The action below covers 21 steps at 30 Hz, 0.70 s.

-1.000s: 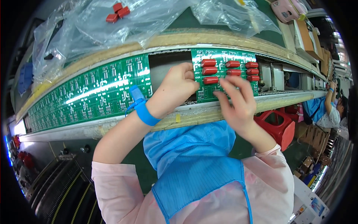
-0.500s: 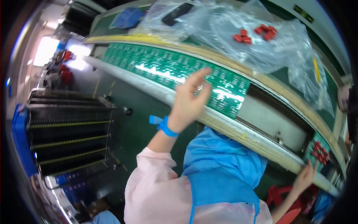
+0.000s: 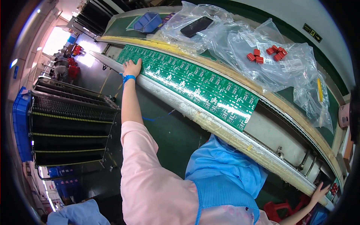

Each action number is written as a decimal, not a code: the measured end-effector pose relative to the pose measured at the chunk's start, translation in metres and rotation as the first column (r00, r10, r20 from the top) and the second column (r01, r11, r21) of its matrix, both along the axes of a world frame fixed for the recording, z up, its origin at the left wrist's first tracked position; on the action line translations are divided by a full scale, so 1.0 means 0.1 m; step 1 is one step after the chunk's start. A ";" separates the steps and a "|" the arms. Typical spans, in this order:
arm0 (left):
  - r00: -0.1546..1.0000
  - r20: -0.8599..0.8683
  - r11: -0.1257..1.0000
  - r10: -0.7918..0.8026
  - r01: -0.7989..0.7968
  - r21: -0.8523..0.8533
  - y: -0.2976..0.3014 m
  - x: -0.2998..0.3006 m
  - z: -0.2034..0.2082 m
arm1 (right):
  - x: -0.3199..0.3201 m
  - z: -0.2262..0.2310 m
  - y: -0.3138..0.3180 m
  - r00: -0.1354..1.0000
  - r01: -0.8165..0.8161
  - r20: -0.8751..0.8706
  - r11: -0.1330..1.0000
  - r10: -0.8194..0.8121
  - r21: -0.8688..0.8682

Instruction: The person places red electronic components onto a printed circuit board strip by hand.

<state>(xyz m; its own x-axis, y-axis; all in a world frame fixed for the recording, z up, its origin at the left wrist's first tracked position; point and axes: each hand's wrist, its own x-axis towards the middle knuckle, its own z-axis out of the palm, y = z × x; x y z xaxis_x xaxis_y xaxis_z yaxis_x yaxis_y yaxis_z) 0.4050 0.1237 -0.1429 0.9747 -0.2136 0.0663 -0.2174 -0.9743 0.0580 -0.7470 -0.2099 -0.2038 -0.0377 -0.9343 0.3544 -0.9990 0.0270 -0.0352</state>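
Long green circuit boards (image 3: pixel 195 84) lie in a row along the rail track in front of me. My left hand (image 3: pixel 132 68), a blue strap on its wrist, rests with spread fingers at the row's far left end. At the far right, my right hand (image 3: pixel 320 192) has its fingers apart, beside a green board carrying red block-shaped components (image 3: pixel 333 189). That board is partly cut off by the dark picture rim. Neither hand grips anything that I can see.
Behind the track, clear plastic bags (image 3: pixel 240 47) hold loose red components (image 3: pixel 277 52). A black phone (image 3: pixel 196 27) and a blue bin (image 3: pixel 147 22) are farther left. A black rack (image 3: pixel 71 129) stands on the left floor; a red stool (image 3: pixel 276 210) is at lower right.
My left hand has swung left from above the boards' right part to the row's far left end. The board with red components has slid farther right, and my right hand has moved along with it.
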 end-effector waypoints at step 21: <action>0.835 -0.156 0.783 -0.527 0.549 0.293 -0.87 -3.17 0.69 | 6.83 1.08 -0.81 0.521 -0.840 0.092 0.490 0.849 0.234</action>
